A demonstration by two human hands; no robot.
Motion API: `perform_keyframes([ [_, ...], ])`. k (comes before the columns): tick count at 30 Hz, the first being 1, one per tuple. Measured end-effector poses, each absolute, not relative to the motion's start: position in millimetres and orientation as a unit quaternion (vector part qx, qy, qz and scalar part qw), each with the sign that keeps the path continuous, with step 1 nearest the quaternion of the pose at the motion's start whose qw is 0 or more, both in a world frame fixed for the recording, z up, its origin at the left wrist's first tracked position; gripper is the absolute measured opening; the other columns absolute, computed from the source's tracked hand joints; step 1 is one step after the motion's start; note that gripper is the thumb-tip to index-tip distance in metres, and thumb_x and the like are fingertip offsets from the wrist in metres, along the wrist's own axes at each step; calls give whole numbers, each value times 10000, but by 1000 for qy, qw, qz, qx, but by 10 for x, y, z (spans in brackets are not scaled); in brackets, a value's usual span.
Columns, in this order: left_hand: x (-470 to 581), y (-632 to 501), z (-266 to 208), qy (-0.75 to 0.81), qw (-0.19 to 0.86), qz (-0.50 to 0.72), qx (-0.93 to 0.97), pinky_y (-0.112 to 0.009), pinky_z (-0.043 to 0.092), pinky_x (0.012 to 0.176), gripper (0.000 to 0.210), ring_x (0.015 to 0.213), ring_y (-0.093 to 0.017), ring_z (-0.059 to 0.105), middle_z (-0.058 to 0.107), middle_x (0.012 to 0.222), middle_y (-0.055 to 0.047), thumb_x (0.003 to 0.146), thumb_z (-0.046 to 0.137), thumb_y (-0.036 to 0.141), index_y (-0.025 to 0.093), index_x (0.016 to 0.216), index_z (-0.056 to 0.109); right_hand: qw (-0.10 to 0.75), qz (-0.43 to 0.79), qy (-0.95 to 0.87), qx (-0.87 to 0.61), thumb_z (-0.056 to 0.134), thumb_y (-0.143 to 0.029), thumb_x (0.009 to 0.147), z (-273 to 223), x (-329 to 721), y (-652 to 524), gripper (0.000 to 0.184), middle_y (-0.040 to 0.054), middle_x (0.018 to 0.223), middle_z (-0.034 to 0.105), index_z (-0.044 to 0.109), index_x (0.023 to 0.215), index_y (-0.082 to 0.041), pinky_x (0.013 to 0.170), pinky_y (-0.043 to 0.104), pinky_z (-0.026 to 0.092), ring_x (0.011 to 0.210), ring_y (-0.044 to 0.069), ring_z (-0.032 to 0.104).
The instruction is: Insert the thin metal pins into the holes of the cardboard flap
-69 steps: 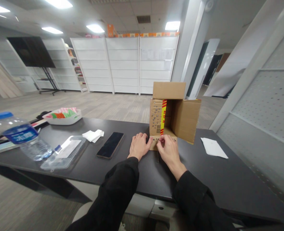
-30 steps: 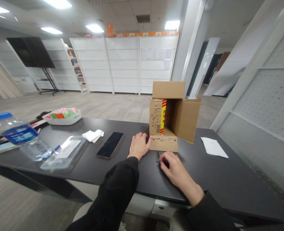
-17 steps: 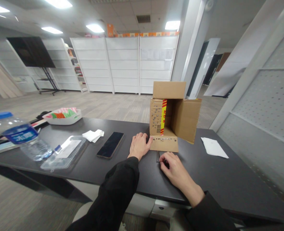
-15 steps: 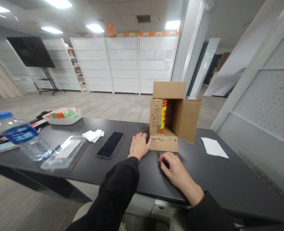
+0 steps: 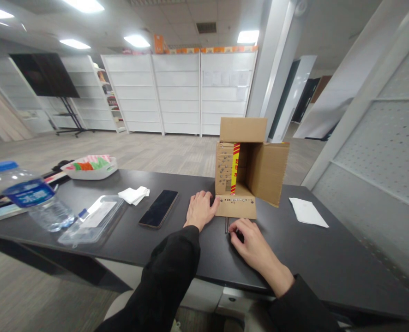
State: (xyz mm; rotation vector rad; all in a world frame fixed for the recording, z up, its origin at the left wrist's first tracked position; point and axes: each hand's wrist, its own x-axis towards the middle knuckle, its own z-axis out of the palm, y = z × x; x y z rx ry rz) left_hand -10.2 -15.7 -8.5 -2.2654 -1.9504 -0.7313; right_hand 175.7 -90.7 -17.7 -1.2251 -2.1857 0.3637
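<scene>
Having left the flap [image 5: 235, 206], the right hand [image 5: 251, 242] pinches thin dark pins [image 5: 227, 225] at six o'clock of the cardboard box [image 5: 251, 166], which shows nothing inside; the left hand [image 5: 201, 210] stays flat, fingers spread, at its eight o'clock.

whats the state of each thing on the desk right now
cardboard box: on its side, flaps open
phone: flat, screen dark
water bottle: lying down, capped
left hand: flat against the box flap
right hand: fingertips on thin dark sticks

A black phone [image 5: 159, 208] lies left of centre, a water bottle [image 5: 29, 196] far left, white paper [image 5: 307, 212] right.
</scene>
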Motion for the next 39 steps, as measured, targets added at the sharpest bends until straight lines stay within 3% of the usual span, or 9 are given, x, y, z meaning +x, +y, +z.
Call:
perform_keyframes([
  [7, -98, -158, -76, -633, 33, -236, -736, -370, 395, 902, 405, 996, -240, 582, 653, 989, -84, 967, 353, 484, 191, 951, 632, 331, 95, -798, -495, 491, -209, 869, -87, 1816, -757, 107, 47, 849, 630, 596, 853, -201, 744, 333, 402, 822, 213, 572],
  [16, -96, -143, -77, -638, 37, -230, -734, -362, 392, 905, 411, 993, -233, 581, 653, 989, -80, 962, 362, 504, 195, 942, 632, 361, 42, -760, -539, 516, -188, 819, 8, 1822, -374, 214, 93, 985, 642, 636, 996, -170, 832, 358, 455, 908, 231, 608],
  [27, -93, -156, -62, -640, 34, -231, -732, -365, 400, 900, 399, 992, -231, 585, 645, 986, -87, 964, 360, 491, 196, 944, 629, 345, -45, -757, -553, 520, -186, 839, -74, 1668, -152, 139, 82, 924, 606, 636, 917, -183, 832, 361, 390, 906, 243, 564],
  [39, -88, -164, -44, -641, 38, -220, -734, -360, 398, 906, 403, 999, -232, 580, 646, 987, -89, 966, 350, 490, 195, 944, 624, 336, -54, -754, -562, 510, -182, 842, -105, 1630, -148, 120, 63, 913, 595, 614, 901, -192, 812, 351, 332, 902, 230, 539],
])
